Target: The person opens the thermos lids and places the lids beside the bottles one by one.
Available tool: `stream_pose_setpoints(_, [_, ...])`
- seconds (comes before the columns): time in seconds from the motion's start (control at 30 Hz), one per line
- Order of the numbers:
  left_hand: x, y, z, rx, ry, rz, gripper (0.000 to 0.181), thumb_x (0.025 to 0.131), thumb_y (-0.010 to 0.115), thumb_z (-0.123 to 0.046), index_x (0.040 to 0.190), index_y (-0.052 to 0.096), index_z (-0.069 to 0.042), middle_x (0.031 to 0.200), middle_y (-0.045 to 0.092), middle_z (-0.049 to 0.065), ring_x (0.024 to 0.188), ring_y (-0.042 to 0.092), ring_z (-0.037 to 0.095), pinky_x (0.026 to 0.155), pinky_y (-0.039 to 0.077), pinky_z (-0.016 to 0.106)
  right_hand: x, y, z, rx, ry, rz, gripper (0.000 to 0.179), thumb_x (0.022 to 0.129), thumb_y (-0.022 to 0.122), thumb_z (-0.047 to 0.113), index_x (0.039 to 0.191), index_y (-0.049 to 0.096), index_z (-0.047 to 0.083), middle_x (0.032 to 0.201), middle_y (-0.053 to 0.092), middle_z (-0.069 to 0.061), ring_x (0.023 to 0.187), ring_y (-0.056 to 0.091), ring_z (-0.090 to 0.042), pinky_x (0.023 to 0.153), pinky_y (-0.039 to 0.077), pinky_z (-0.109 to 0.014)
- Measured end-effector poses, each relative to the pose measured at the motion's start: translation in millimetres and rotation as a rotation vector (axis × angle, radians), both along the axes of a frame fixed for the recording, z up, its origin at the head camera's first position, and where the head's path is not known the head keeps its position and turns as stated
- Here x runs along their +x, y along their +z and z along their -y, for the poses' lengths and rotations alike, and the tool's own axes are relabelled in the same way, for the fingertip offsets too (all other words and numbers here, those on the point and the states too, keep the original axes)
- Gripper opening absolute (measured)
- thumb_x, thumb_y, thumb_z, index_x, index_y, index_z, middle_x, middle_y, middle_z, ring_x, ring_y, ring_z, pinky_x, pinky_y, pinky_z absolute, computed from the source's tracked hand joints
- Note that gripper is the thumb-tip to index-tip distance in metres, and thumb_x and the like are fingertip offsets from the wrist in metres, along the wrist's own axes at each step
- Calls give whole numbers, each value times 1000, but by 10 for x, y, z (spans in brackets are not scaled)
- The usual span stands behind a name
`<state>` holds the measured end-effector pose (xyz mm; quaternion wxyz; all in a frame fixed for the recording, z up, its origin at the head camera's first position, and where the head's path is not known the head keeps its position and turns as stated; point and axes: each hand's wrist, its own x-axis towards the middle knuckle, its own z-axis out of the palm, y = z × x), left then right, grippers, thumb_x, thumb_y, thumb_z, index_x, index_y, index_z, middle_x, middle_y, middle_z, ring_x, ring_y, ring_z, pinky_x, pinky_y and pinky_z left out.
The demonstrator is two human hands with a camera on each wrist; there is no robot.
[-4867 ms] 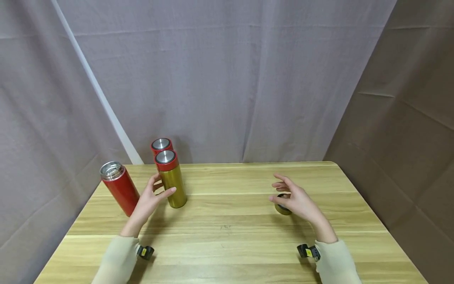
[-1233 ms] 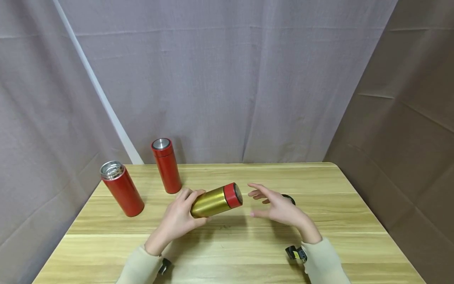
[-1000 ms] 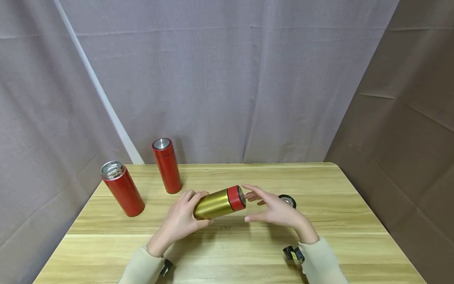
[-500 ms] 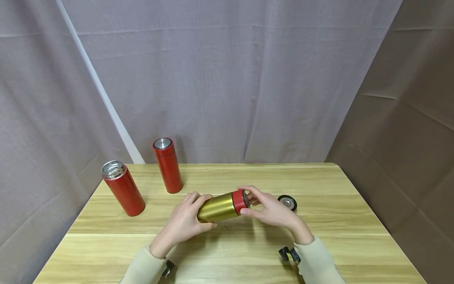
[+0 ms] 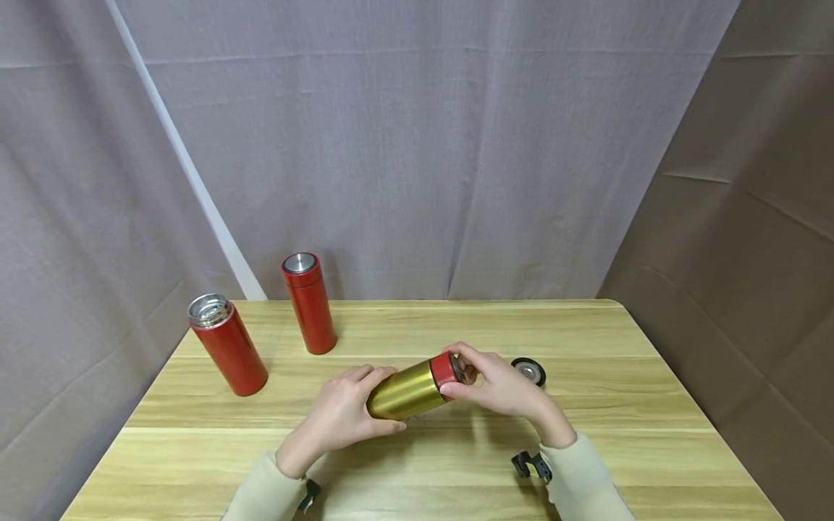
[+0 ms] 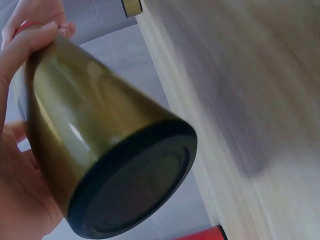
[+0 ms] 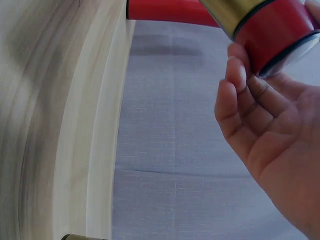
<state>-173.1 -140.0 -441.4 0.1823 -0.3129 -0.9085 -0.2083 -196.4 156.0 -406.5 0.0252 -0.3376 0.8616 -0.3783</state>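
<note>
A gold thermos (image 5: 402, 391) is held up off the table, lying nearly sideways with its red lid (image 5: 444, 370) toward the right. My left hand (image 5: 342, 412) grips its body near the base; the dark bottom faces the left wrist camera, where the gold body (image 6: 85, 105) shows large. Fingers and thumb of my right hand (image 5: 498, 387) hold the red lid at its rim. In the right wrist view the lid (image 7: 277, 35) sits against the gold body, with the fingers curled beside it. Part of the lid's steel top is hidden behind my right fingers.
A red thermos without a lid (image 5: 231, 351) stands at the left, its steel mouth showing. Behind it stands a red thermos with a lid on (image 5: 313, 307). A loose round lid (image 5: 529, 371) lies inside up on the wooden table (image 5: 417, 477), right of my right hand. Curtains surround the table.
My left hand took the gold thermos from beside the red one, tilted it and brought it rightward. My right hand moved left from the loose lid and took hold of the red lid.
</note>
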Motion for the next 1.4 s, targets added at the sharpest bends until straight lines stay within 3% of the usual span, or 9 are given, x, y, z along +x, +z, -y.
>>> stream_pose_setpoints(0.17, [7, 19, 31, -17, -50, 11, 77, 63, 86, -62, 127, 66, -24, 104, 67, -7, 78, 59, 6, 61, 47, 28, 28, -7, -29, 17, 46, -6, 45, 96, 69, 33, 134, 56, 15, 93, 66, 13, 83, 61, -7, 77, 52, -36])
stream_pose_setpoints(0.3, [17, 28, 48, -8, -88, 37, 75, 64, 85, -62, 125, 66, -25, 97, 65, -11, 72, 55, 2, 60, 45, 26, 32, -19, -35, 10, 67, -9, 46, 95, 70, 31, 136, 55, 16, 92, 66, 13, 79, 60, -8, 71, 51, -31])
stream_pose_setpoints(0.6, [-2, 50, 110, 54, -154, 165, 69, 67, 85, -60, 124, 66, -27, 101, 67, -18, 75, 56, 0, 65, 46, 24, 19, 22, 35, -28, 119, 1, 47, 94, 72, 32, 137, 53, 28, 100, 63, 11, 82, 56, -12, 68, 49, -31])
stream_pose_setpoints(0.73, [-3, 52, 134, 21, -129, 133, 69, 68, 83, -61, 125, 65, -26, 99, 67, -16, 73, 56, 0, 62, 45, 24, 33, 7, 53, -12, 118, 27, 49, 96, 69, 33, 140, 48, 32, 105, 60, 9, 84, 55, -13, 70, 50, -33])
stream_pose_setpoints(0.93, [5, 53, 127, -55, -61, -6, 74, 68, 83, -63, 125, 66, -20, 102, 70, -5, 72, 58, 5, 57, 46, 26, -3, -11, 88, 33, 63, 39, 53, 95, 69, 41, 142, 45, 36, 106, 61, 11, 82, 60, -15, 66, 53, -32])
stream_pose_setpoints(1.03, [11, 59, 115, -89, -49, -38, 73, 69, 81, -65, 124, 66, -19, 99, 69, -4, 71, 58, 6, 55, 45, 26, -29, -25, 126, 17, 46, 37, 48, 95, 68, 41, 139, 49, 33, 101, 63, 10, 80, 61, -16, 65, 54, -31])
stream_pose_setpoints(1.2, [15, 84, 129, -72, -64, 9, 73, 70, 81, -64, 124, 66, -19, 99, 69, -7, 70, 56, 3, 56, 44, 24, -28, -37, 170, -48, 74, 43, 40, 98, 67, 36, 134, 52, 32, 99, 63, 7, 82, 61, -15, 69, 55, -34])
stream_pose_setpoints(1.4, [-18, 116, 181, -27, -120, 81, 70, 69, 83, -61, 123, 66, -20, 96, 67, -12, 70, 54, 1, 58, 44, 23, -13, -15, 184, -37, 88, 0, 43, 95, 70, 37, 134, 51, 35, 108, 61, 11, 92, 60, -13, 77, 53, -37])
